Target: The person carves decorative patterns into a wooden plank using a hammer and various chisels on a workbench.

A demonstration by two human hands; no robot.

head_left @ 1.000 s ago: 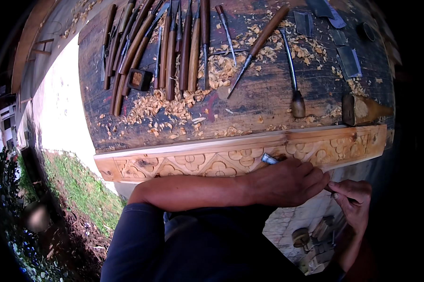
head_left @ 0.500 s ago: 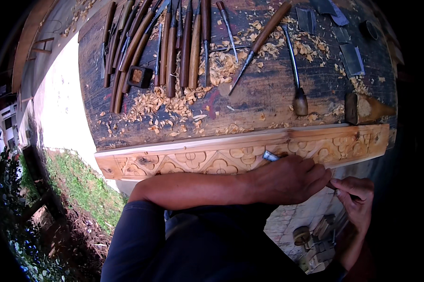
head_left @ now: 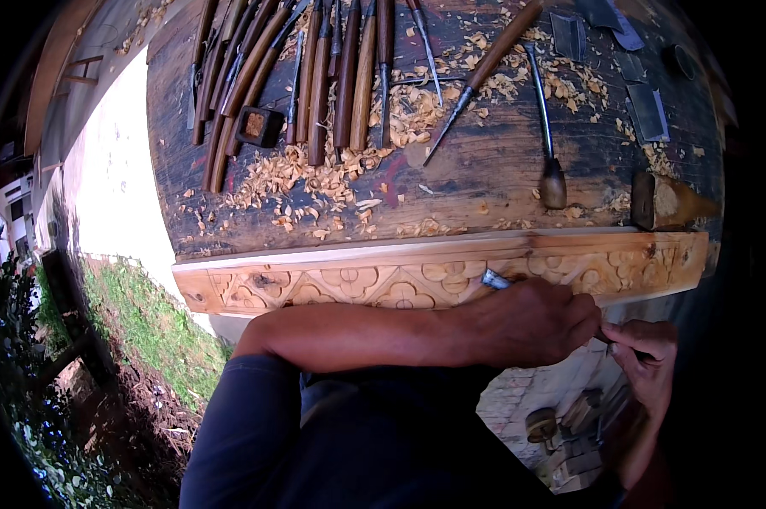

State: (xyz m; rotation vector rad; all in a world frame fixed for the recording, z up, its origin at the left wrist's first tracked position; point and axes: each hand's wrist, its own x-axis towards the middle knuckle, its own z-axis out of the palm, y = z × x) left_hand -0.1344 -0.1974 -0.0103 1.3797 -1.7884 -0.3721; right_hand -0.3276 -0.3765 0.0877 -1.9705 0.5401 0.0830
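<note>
Along the near edge of the bench lies a long wooden board (head_left: 404,293) carved with flower-like shapes and zigzag lines. My left hand (head_left: 535,324) is closed over its right half, the forearm stretching across in front of the board. A silvery, bluish tip of a carving tool (head_left: 495,279) pokes out from under this hand and rests at the carved face. Most of the tool is covered by my fingers. Just off the board's near side, my right hand (head_left: 646,356) pinches a small dark end beside the left knuckles, seemingly the same tool's other end.
Several wood-handled chisels and gouges (head_left: 318,93) lie at the back left, near a small dark box (head_left: 258,127). Wood shavings (head_left: 302,182) scatter over the bench. A loose gouge (head_left: 485,76), a dark-tipped metal tool (head_left: 552,182), sandpaper pieces (head_left: 646,110) and a mallet (head_left: 667,202) sit farther right.
The view has shifted slightly, so the bench tools appear a little higher and farther right. Both hands keep their grip and show hardly any movement against the board.
</note>
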